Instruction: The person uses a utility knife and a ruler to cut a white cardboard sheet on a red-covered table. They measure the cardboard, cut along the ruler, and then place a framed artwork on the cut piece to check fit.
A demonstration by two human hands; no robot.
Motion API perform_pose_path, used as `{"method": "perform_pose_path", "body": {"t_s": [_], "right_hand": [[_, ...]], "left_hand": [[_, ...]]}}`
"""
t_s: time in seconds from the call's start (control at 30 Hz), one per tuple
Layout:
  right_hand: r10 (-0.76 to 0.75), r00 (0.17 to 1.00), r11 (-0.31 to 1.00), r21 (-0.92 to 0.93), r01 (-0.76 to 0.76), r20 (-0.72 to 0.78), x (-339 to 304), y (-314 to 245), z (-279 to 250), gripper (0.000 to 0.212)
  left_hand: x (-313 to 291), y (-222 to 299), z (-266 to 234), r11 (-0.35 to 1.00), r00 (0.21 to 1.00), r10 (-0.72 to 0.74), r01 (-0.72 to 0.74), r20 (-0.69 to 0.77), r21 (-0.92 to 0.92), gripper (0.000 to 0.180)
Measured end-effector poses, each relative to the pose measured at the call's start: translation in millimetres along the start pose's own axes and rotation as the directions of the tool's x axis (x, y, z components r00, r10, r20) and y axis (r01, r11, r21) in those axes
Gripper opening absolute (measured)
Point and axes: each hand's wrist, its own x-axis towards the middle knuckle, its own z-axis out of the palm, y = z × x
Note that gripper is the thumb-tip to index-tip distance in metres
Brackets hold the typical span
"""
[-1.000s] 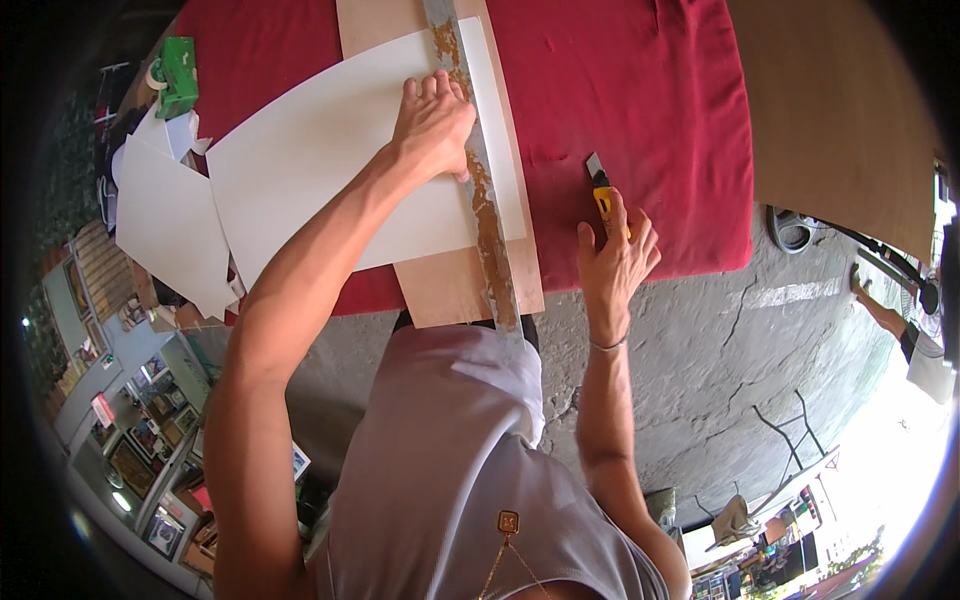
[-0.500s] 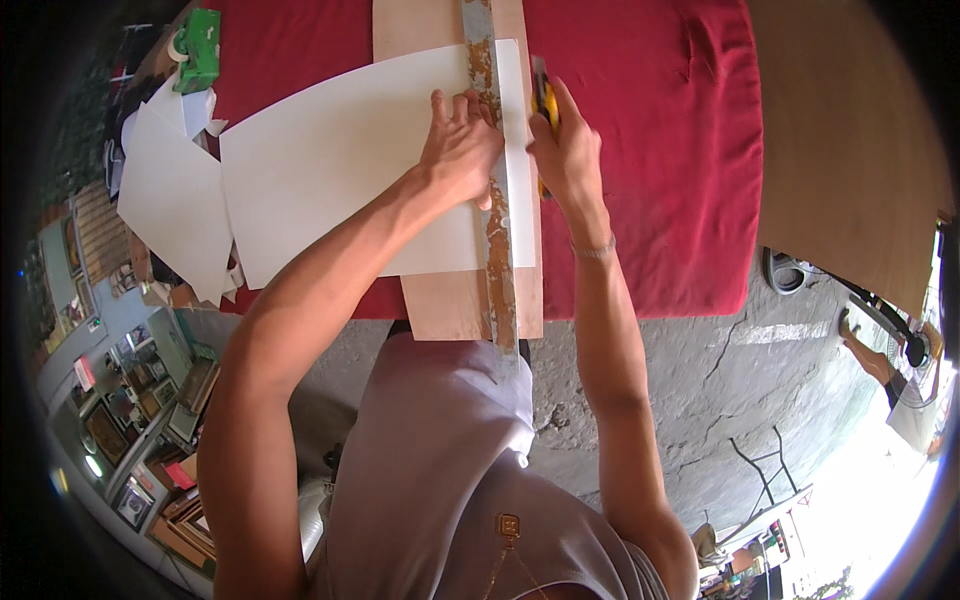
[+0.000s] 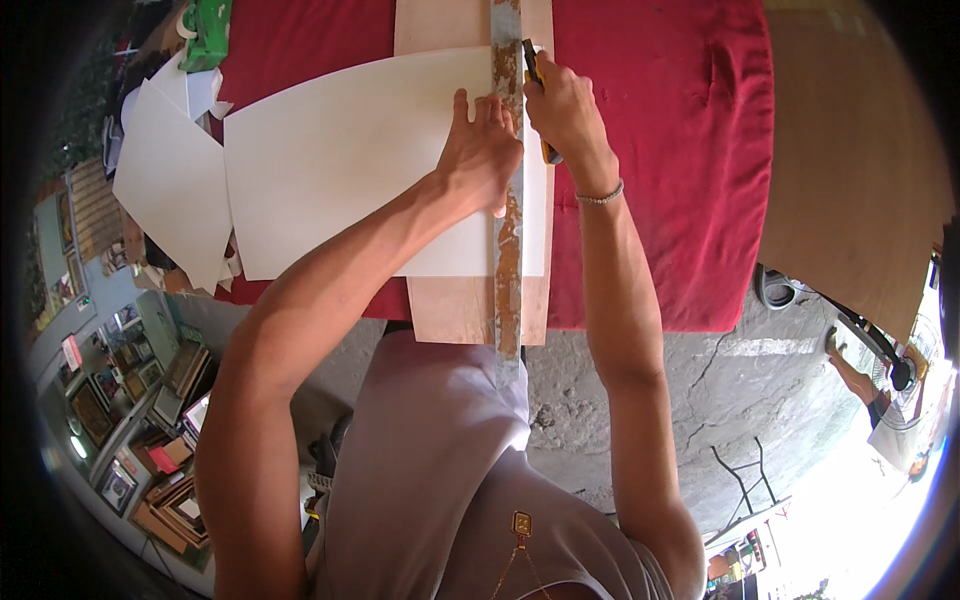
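A large white sheet of board point(image 3: 340, 150) lies on a pale wooden plank point(image 3: 450, 310). Across the sheet's right part runs a long metal straightedge point(image 3: 508, 260) with worn, rusty-brown patches. My left hand point(image 3: 482, 150) presses on the straightedge, fingers spread and thumb toward me; part of the palm's underside is hidden. My right hand point(image 3: 570, 110) is closed around a yellow and black utility knife point(image 3: 550, 152). The knife's front end points away from me, close to the straightedge's right side near the sheet's far edge. Whether the blade touches the sheet, I cannot tell.
A red cloth point(image 3: 670, 180) covers the table. Smaller white board pieces point(image 3: 175, 180) and a green tape dispenser point(image 3: 207, 35) lie on the left. A brown panel point(image 3: 850, 150) stands at the right. Frames point(image 3: 180, 500) are stacked lower left. Another person's leg point(image 3: 855, 375) shows far right.
My right hand with the knife has come in against the straightedge from the cloth side. The whole view has shifted slightly; my left hand stays on the straightedge.
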Motion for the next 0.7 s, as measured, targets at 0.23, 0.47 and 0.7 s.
{"method": "perform_pose_path", "body": {"t_s": [0.23, 0.47, 0.7], "right_hand": [[0.108, 0.986, 0.994, -0.041, -0.104, 0.124, -9.1, -17.8, -15.7, 0.017], [0.155, 0.972, 0.988, -0.045, -0.150, 0.174, -89.1, -25.5, -14.2, 0.023], [0.139, 0.977, 0.989, -0.063, -0.131, 0.159, -193.4, -31.1, -8.8, 0.043]], "left_hand": [[-0.9, -5.1, 9.2, 1.000, 0.997, 0.019, -0.019, -0.072, 0.009, 0.109], [0.5, -5.3, 5.6, 0.995, 0.999, 0.027, -0.031, -0.046, -0.097, 0.107], [0.3, -1.3, 7.8, 0.997, 0.996, -0.044, 0.040, -0.074, -0.059, 0.109]]}}
